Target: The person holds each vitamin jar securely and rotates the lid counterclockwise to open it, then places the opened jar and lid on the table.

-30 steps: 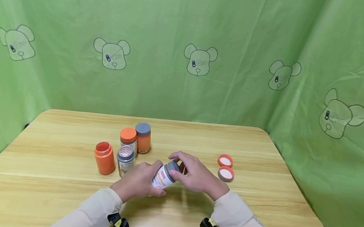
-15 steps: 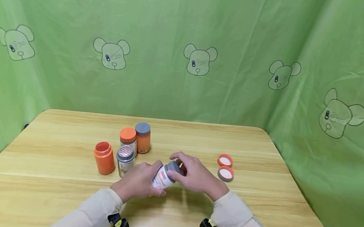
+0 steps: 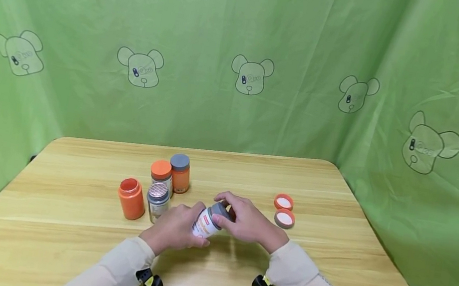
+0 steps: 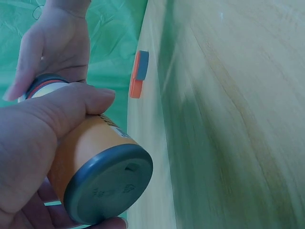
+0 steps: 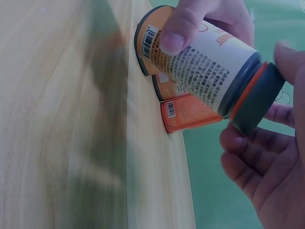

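Note:
My left hand [image 3: 176,225] grips a white-labelled supplement bottle [image 3: 203,226] round its body, tilted with its top up to the right. The fingers and thumb of my right hand [image 3: 249,220] hold its grey cap [image 3: 219,209]. An orange band shows along the cap's lower edge in the right wrist view, where the cap [image 5: 259,98] sits at the bottle's neck. The dark base of the bottle [image 4: 112,183] faces the left wrist camera. Part of the bottle's body is hidden by my left hand.
Left of the hands stand an uncapped orange bottle [image 3: 131,202], a foil-sealed grey bottle [image 3: 158,201], an orange-capped bottle [image 3: 162,171] and a grey-capped orange bottle [image 3: 180,175]. Two loose caps [image 3: 284,202] lie at right on the wooden table [image 3: 328,261]. Green curtains surround it.
My right fingers and the grey cap have shifted very slightly at the bottle's top. The left hand and the things on the table look the same.

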{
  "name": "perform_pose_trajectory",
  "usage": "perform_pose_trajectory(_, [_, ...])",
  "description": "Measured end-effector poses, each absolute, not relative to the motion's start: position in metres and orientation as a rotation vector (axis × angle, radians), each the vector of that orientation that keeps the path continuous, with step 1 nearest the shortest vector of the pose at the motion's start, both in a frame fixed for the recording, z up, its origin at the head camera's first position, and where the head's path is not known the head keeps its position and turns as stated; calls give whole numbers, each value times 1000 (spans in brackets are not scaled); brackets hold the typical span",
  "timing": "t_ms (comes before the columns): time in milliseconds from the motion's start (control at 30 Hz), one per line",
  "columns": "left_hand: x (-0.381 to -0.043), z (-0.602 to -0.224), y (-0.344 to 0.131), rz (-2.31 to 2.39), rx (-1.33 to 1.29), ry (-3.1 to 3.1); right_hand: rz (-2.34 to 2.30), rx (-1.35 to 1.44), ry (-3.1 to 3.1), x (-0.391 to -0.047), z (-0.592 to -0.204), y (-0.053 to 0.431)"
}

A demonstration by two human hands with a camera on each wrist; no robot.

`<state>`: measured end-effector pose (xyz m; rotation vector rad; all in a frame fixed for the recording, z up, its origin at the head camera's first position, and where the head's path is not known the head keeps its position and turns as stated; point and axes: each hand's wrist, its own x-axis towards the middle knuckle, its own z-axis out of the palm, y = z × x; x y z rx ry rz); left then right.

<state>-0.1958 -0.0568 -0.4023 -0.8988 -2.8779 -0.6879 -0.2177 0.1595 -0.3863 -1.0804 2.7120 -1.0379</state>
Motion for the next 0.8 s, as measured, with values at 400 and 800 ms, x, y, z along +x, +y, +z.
perform_pose_trajectory(400, [-197,-402,-56,-692,-908,-2878,-1030,-1140,2719,-217,-385,163])
perform_pose_trajectory(800, [-197,-402,-55,-684,-902,-2883,-1007,-1126,2710,-218,-386,163])
